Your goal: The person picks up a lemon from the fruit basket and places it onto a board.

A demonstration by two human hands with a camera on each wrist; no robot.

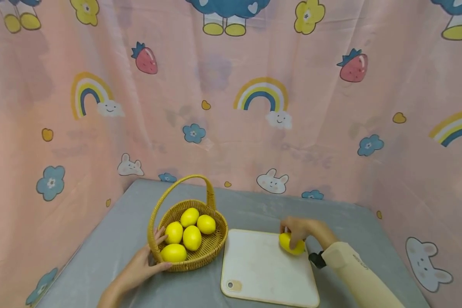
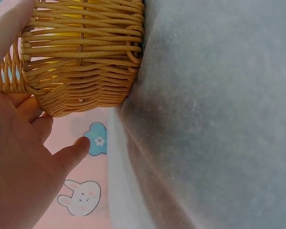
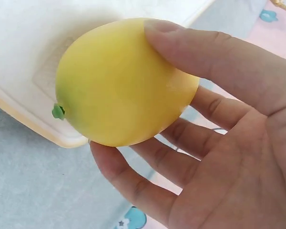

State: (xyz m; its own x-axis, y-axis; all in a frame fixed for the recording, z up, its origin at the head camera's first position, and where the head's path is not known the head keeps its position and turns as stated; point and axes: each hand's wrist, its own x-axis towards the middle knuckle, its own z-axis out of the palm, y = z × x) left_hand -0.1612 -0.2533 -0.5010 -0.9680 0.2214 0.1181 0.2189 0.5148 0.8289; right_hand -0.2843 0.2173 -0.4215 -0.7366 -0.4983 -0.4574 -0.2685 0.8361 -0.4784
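My right hand (image 1: 298,229) grips a yellow lemon (image 1: 286,244) over the far right corner of the white cutting board (image 1: 265,265). Up close in the right wrist view, the lemon (image 3: 119,86) has a small green stem and a faint green tint at that end, with the thumb on one side and fingers beneath. On the left stands a wicker basket (image 1: 211,252) with a tall arched handle and several yellow lemons (image 1: 192,238) inside. My left hand (image 1: 138,263) holds the basket's left side by the handle's base, thumb along the near outer wall.
A grey cloth covers the table (image 1: 262,214). Patterned pink curtain (image 1: 215,141) hangs behind it and along both sides. The cutting board lies just right of the basket, its hole (image 1: 230,285) at the near left corner.
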